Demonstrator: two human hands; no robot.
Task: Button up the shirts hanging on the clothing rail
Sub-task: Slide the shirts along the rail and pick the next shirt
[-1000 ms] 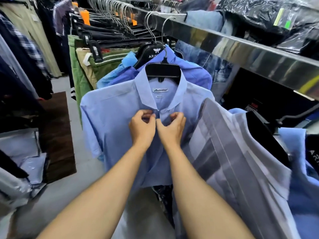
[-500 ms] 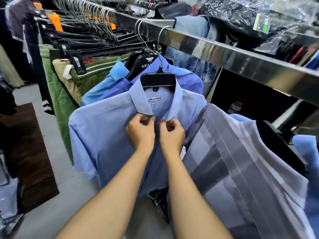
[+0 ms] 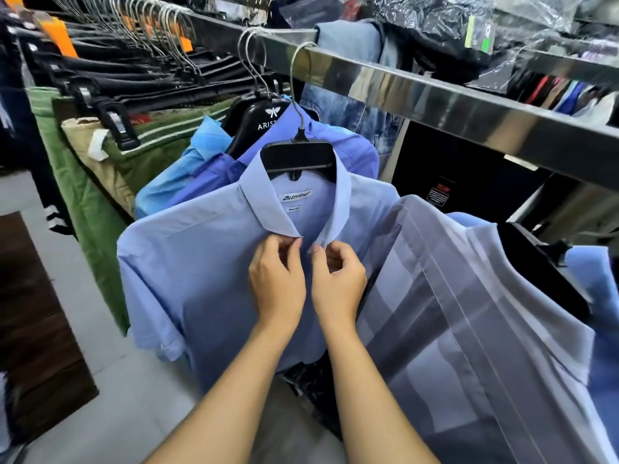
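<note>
Nearest, the left hand [image 3: 276, 283] and right hand [image 3: 338, 283] each pinch one edge of the shirt [image 3: 207, 279] front just under the collar [image 3: 268, 209], fingers curled on the cloth. The top button seems to be the step in hand; it is hidden, so whether it is fastened cannot be told. The striped shirt [image 3: 469, 329] alongside hangs open. Further back, more blue shirts [image 3: 335, 142] wait on the rail [image 3: 435, 98], so most of the work appears left.
</note>
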